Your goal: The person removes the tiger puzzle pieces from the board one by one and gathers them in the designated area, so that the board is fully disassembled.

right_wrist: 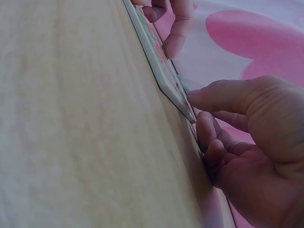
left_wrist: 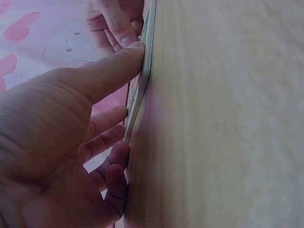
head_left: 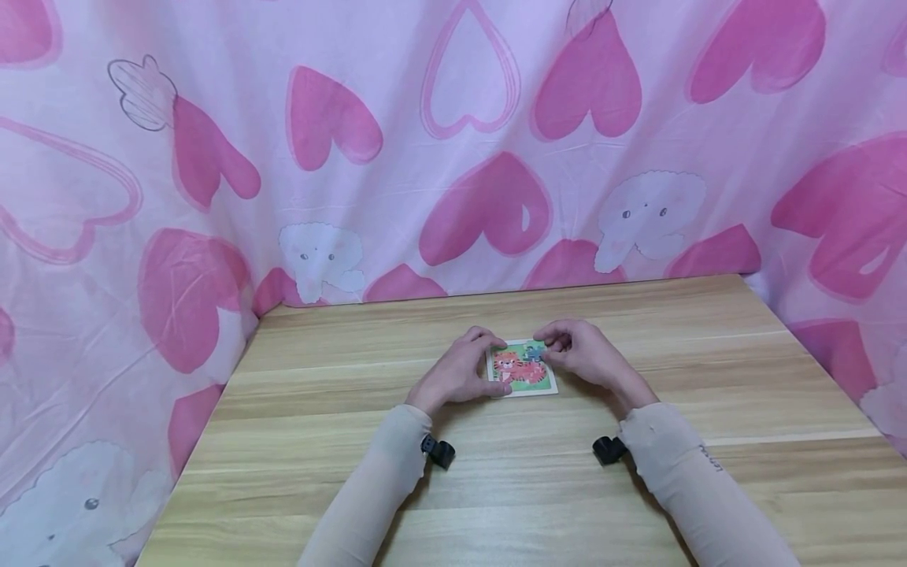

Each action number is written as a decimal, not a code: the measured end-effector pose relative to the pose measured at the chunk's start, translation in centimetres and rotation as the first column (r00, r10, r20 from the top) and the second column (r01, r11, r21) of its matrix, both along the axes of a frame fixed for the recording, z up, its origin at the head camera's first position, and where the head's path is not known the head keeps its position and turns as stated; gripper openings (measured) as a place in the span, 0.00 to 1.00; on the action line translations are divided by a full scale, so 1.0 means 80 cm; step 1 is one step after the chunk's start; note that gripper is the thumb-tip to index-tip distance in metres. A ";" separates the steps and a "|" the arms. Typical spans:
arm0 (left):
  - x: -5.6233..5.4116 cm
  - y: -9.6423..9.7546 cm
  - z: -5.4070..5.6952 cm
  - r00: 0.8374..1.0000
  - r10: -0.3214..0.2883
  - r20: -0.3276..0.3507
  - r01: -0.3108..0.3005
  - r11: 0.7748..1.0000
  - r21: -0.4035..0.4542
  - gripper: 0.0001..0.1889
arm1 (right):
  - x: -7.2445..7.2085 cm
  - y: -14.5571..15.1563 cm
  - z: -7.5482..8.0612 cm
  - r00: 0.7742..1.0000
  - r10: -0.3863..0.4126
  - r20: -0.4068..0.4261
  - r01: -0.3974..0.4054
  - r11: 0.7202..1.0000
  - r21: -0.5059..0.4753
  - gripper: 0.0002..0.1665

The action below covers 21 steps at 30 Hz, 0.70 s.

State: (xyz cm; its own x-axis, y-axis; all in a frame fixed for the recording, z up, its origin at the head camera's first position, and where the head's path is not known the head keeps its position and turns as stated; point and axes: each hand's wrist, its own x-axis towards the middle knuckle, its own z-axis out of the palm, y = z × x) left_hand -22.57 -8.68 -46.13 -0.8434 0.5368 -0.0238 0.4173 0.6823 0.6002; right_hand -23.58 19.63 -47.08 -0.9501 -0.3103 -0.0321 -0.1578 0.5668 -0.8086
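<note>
A small jigsaw puzzle (head_left: 520,374) lies on the wooden table, with a red striped animal on a green ground and a pale border. Around its left side my left hand (head_left: 464,368) holds the board, thumb on the near edge and fingers at the far left corner. The left wrist view shows that thumb (left_wrist: 116,69) pressing on the board's rim. At the upper right of the picture, my right hand (head_left: 584,354) pinches a blue puzzle piece (head_left: 534,353) between thumb and index finger. Its other fingers curl beside the board's right edge in the right wrist view.
The wooden table (head_left: 340,354) reaches back to a pink curtain (head_left: 397,205) printed with hearts, which also hangs along both sides. A black wrist camera (head_left: 438,451) sits at the left sleeve, and another black camera (head_left: 609,450) at the right sleeve.
</note>
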 end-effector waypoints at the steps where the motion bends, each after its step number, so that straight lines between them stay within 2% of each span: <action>1: 0.000 0.000 0.000 1.000 0.000 0.000 0.000 1.000 -0.001 0.40 | 0.000 0.000 0.000 1.000 0.003 0.000 -0.003 1.000 0.000 0.18; 13: -0.001 0.001 -0.002 1.000 -0.004 0.000 0.004 1.000 -0.001 0.39 | 0.003 0.008 0.003 0.999 0.013 -0.034 -0.012 1.000 0.006 0.18; 21: 0.001 0.000 -0.002 1.000 0.014 0.002 -0.014 1.000 -0.003 0.39 | 0.011 0.038 0.028 0.999 -0.045 0.008 0.045 0.999 -0.019 0.21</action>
